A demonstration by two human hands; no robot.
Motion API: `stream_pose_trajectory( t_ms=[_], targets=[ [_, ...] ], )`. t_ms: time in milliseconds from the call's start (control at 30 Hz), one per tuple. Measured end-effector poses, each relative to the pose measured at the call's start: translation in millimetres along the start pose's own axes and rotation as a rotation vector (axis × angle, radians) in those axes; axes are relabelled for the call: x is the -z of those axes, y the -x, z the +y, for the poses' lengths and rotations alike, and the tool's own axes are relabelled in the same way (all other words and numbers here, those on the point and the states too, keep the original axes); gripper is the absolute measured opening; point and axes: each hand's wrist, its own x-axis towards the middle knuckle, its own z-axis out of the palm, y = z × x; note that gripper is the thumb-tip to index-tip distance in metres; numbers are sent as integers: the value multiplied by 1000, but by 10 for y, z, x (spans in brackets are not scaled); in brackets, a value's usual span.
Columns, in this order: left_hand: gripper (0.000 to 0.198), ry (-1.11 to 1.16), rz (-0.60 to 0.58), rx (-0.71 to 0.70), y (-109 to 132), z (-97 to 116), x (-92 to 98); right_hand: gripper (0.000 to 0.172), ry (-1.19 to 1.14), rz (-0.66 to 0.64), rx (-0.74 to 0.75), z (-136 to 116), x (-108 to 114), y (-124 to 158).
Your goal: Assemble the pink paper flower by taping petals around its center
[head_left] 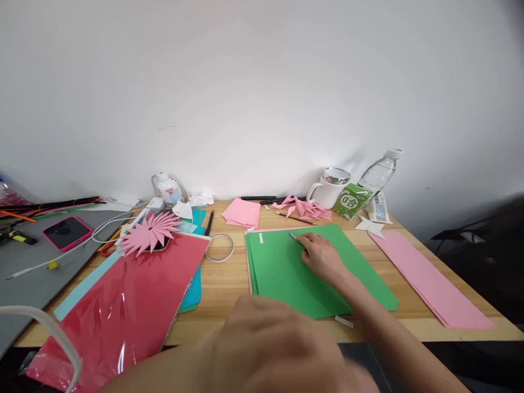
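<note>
My right hand (322, 254) rests on a stack of green paper (282, 273), its fingers closed over a slim silver-tipped thing (293, 236). Most of that thing is hidden under the fingers, so its kind does not show. My left hand (278, 346) is raised close to the camera above the table's front edge, smeared by motion, and its fingers cannot be made out. A small white strip (261, 238) lies on the green stack's left corner. Another white strip (344, 321) lies by its front edge. Pink paper shows beneath the green sheets' left side.
Long pink paper strips (429, 281) lie right. Behind are folded pink pieces (305, 208), a mug (328, 191), a green box (351, 201), a bottle (379, 173) and pink squares (242, 212). Left are a tape roll (220, 260), red paper (135, 295), a pink pinwheel-like fold (150, 233) and a phone (67, 233).
</note>
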Motion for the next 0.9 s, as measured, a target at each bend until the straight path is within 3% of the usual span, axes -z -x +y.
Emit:
stream_pose_trajectory(
  t_ms=[100, 133, 233, 367, 500, 600, 733, 833, 900],
  targets=[
    [31, -72, -173, -52, -259, -343, -245, 35, 78, 4, -99, 82, 17, -30],
    [30, -112, -168, -19, -310, -497, -350, 34, 56, 12, -84, 80, 19, -58],
    [36, -234, -221, 120, -360, -957, -608, 31, -177, 18, 141, -62, -12, -186],
    [59, -413, -379, 179, -336, -1358, -712, 37, -364, -15, 399, -425, -143, -371],
    [55, -391, -413, 162, -341, -1483, -668, 44, -375, -51, 496, -611, -262, -394],
    [50, -350, -399, 150, -368, -1485, -631, 52, -435, -109, 562, -591, -221, -216],
    [42, -325, -425, 171, -400, -1473, -611, 57, -555, -286, 652, -550, 79, 232],
    [54, -298, -433, 156, -410, -1478, -605, 56, -683, -415, 716, -575, 352, 619],
    [58, -312, -447, 140, -417, -1487, -602, 46, -789, -460, 754, -596, 460, 858]
  ],
)
